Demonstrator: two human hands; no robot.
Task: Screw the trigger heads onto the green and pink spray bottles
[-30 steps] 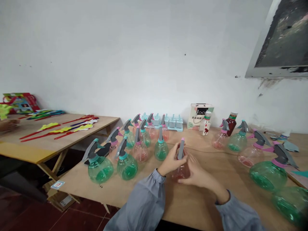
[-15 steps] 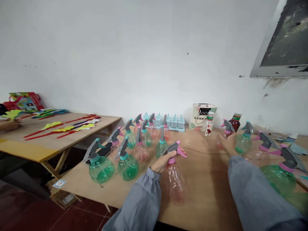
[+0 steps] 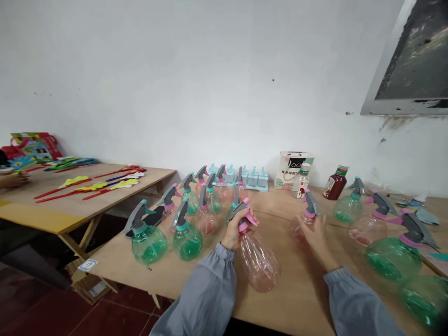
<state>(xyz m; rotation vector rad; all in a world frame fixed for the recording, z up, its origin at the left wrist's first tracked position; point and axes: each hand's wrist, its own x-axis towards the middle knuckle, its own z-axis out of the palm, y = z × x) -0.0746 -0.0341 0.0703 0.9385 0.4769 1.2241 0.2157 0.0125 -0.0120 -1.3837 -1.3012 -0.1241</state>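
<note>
My left hand point(image 3: 234, 230) grips the grey and pink spray head of a clear pink spray bottle point(image 3: 258, 261), which hangs tilted above the wooden table point(image 3: 297, 298). My right hand point(image 3: 317, 239) is wrapped round the body of a second pink spray bottle point(image 3: 305, 220) with a grey trigger, held just over the table's middle. A cluster of several green and pink spray bottles point(image 3: 185, 235) stands to the left of my left hand.
More green and pink spray bottles point(image 3: 392, 254) stand at the right. At the back are blue ice-pop moulds point(image 3: 254, 178), a white carton point(image 3: 292, 168), a small white bottle point(image 3: 303, 179) and a dark red bottle point(image 3: 334, 183). A second table point(image 3: 52, 210) at left carries coloured toys, with another person's hand point(image 3: 12, 178) on it.
My left hand lifted and tilted the pink bottle. My right hand reached to the back right, took a second pink bottle and drew it toward the middle.
</note>
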